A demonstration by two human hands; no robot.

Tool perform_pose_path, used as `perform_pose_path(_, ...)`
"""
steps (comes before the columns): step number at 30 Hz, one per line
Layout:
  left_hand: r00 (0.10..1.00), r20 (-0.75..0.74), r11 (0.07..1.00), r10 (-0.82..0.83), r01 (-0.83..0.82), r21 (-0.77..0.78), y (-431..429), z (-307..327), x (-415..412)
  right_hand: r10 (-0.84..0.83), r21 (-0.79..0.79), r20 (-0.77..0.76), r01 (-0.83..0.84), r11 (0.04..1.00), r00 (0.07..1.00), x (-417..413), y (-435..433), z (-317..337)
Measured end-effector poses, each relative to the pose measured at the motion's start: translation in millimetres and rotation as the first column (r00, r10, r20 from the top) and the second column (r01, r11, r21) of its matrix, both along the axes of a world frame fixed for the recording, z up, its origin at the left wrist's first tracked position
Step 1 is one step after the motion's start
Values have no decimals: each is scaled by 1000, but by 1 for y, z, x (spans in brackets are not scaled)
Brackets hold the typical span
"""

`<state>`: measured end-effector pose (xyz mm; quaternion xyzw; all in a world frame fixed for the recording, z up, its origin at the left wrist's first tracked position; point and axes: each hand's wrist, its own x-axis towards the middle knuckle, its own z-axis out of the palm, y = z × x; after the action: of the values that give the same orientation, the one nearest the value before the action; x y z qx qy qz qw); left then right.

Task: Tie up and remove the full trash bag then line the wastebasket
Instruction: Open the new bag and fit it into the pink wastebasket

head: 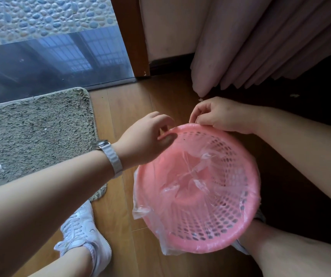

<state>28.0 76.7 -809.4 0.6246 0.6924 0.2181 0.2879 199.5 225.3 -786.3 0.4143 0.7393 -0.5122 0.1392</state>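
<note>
Tearing is the likely trouble — both hands pinch the clear bag [172, 196] over the far rim of the pink wastebasket [197, 246], lower centre: left hand [146, 136], right hand [218, 116]. Pulled hard, thin film could split or slip off the near rim. Curtain [260, 47] crowds upper right; rug [34, 132] lies left — open floor [132, 100] between.

Your wastebasket [216, 220] is smooth pink plastic with a perforated lattice wall, slightly glossy at the rim. The bag [182, 184] lining it is thin clear film, crinkled and shiny (it catches light in the folds). You stand on polished wood flooring [132, 100] with a satin sheen. The mat [34, 132] is coarse, matt, shaggy fibre. Your watch [111, 156] has a brushed metal band. The curtain [260, 47] is soft matt cloth.
</note>
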Motion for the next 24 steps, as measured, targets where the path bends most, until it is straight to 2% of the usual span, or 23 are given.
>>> perform_pose_path(3,997,-66,999,-45,46,18,4,-6,12,-28,-63,-32,26,998,999,4,-2,-2)
perform_pose_path(8,996,-65,998,-61,63,25,7,-17,17,-64,-87,-21,62,994,998,7,-4,-6)
perform_pose_path(11,993,-77,996,-84,86,28,10,-18,15,-45,123,-54,51,991,998,8,-11,-10)
perform_pose_path(13,994,-73,995,-84,87,43,15,-16,12,31,229,-116,-4,973,993,8,-16,-9)
perform_pose_path(15,996,-56,996,-67,70,56,20,-14,9,169,320,-91,-132,938,981,6,-19,-9)
perform_pose_path(17,1000,-22,999,-23,23,42,22,-12,6,220,400,-40,-186,897,975,6,-20,-12)
perform_pose_path(20,999,8,999,51,-51,-6,20,-9,-3,132,446,-49,-97,890,990,12,-17,-18)
perform_pose_path(24,992,-44,992,119,-120,-25,3,-5,-25,-18,458,-52,40,888,998,22,-11,-23)
